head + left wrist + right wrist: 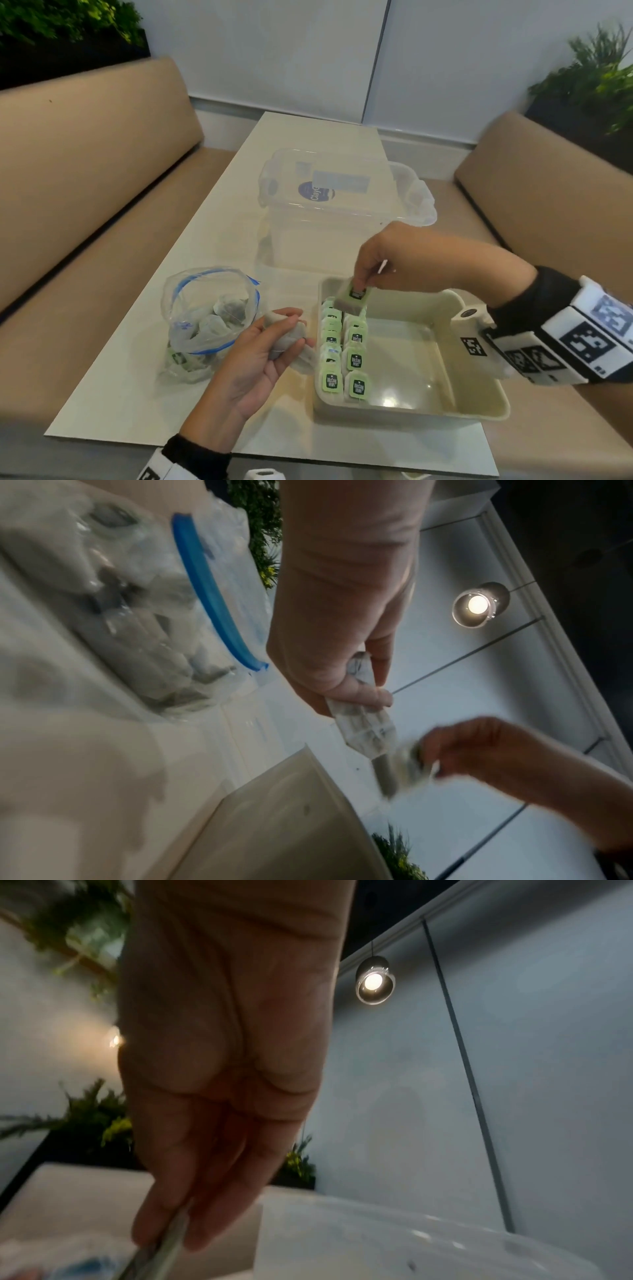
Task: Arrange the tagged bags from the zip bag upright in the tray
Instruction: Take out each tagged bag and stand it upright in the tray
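A cream tray (479, 404) sits at the table's front right. Several tea bags with green tags (356, 359) stand upright in two rows along its left side. My right hand (363, 284) pinches one tagged tea bag (352, 298) just above the far end of those rows; the same tea bag (161, 1250) shows edge-on between the fingers in the right wrist view. My left hand (274, 335) grips a small bunch of tea bags (291, 334) left of the tray; these tea bags (366, 731) show below its thumb. The open zip bag (209, 318) with blue seal holds more bags.
A clear plastic storage box (342, 212) with its lid stands behind the tray. Tan benches (85, 178) flank the pale table (137, 377), with plants (596, 85) behind. The tray's right part is bare.
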{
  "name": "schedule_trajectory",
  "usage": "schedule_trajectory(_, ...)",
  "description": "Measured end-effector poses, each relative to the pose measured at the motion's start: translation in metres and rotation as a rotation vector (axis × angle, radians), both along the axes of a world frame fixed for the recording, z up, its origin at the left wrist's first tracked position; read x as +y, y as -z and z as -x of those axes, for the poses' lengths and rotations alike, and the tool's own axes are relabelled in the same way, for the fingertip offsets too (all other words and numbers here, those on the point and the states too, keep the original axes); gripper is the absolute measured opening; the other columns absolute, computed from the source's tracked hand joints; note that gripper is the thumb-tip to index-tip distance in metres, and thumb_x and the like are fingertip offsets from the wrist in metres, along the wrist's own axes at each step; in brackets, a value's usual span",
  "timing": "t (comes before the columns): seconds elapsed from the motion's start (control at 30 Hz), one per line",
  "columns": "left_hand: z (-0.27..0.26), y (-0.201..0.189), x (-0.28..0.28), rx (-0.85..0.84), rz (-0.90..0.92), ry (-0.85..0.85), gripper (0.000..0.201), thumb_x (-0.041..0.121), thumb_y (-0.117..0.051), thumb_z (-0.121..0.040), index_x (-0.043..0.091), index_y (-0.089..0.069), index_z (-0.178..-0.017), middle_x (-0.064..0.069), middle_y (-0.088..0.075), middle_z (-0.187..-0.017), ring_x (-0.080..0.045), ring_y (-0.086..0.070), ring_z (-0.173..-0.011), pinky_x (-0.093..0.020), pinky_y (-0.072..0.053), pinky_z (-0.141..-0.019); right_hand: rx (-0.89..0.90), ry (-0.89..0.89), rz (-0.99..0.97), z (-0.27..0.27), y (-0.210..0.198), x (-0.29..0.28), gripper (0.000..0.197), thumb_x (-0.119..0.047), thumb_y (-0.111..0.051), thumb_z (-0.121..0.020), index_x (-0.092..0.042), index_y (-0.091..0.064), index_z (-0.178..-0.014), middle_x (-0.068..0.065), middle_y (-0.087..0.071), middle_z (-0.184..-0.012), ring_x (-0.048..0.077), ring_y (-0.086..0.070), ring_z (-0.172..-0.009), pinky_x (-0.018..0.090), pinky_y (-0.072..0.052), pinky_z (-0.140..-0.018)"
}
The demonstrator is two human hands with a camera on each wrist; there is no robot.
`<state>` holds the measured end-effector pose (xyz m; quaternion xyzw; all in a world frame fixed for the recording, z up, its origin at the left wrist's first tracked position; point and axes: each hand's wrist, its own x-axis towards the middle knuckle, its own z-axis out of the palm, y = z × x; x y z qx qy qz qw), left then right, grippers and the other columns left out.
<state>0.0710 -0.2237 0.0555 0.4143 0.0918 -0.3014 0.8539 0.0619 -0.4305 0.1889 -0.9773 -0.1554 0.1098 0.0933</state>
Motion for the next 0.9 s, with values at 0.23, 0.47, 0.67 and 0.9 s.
schedule_trajectory(0.23,-0.001,0.004,0.012,-0.001,0.004,-0.001,0.025,0.008,-0.081,-0.061,0.002,-0.069,-0.083,-0.014,-0.065,-0.078,-0.023,-0.069,-0.061,-0.020,-0.056,-0.049,0.350,0.132,0.367,0.002,0.061,-0.035,0.036,-0.005,-0.043,-0.092,-0.018,-0.069,-0.114,0.000,-0.066,-0.117,0.019,-0.060,-0.105,0.023,-0.044,-0.087)
schedule_trajectory(0.47,0.000,0.005,0.014,-0.011,0.008,-0.010,0.015,0.001,-0.058,-0.076,0.002,-0.064,-0.089,-0.011,-0.067,-0.071,-0.023,-0.069,-0.059,-0.020,-0.055,-0.048,0.378,0.153,0.372,-0.021,0.102,-0.050,0.041,0.001,-0.040,-0.090,-0.014,-0.065,-0.119,0.003,-0.065,-0.122,0.024,-0.059,-0.109,0.028,-0.045,-0.092)
schedule_trajectory(0.67,0.001,0.003,0.016,-0.006,0.001,-0.031,0.011,0.000,-0.055,-0.081,0.003,-0.064,-0.087,-0.011,-0.066,-0.071,-0.022,-0.069,-0.057,-0.019,-0.055,-0.047,0.354,0.141,0.394,-0.033,0.110,-0.050,0.038,-0.001,-0.042,-0.090,-0.011,-0.066,-0.117,0.006,-0.066,-0.118,0.027,-0.059,-0.102,0.029,-0.047,-0.088)
schedule_trajectory(0.9,0.001,0.003,0.017,-0.003,0.003,-0.031,0.012,0.000,-0.057,-0.077,0.003,-0.064,-0.087,-0.011,-0.066,-0.073,-0.022,-0.069,-0.058,-0.019,-0.055,-0.048,0.354,0.120,0.412,-0.032,0.107,-0.047,0.037,-0.002,-0.042,-0.090,-0.009,-0.066,-0.116,0.007,-0.066,-0.118,0.028,-0.059,-0.106,0.036,-0.047,-0.095)
